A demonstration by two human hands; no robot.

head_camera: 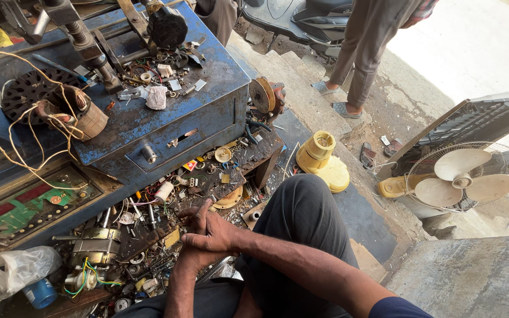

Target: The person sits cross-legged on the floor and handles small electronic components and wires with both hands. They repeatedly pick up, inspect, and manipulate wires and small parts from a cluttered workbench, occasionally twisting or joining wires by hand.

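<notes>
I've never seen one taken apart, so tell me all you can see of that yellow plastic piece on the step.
The yellow plastic piece looks like a fan base: a wide rounded foot with a narrower round collar on top, open at its mouth. It looks dusty and scuffed. It sits on the concrete step, tilted, beside the low cluttered bench. No hand touches it.
</notes>
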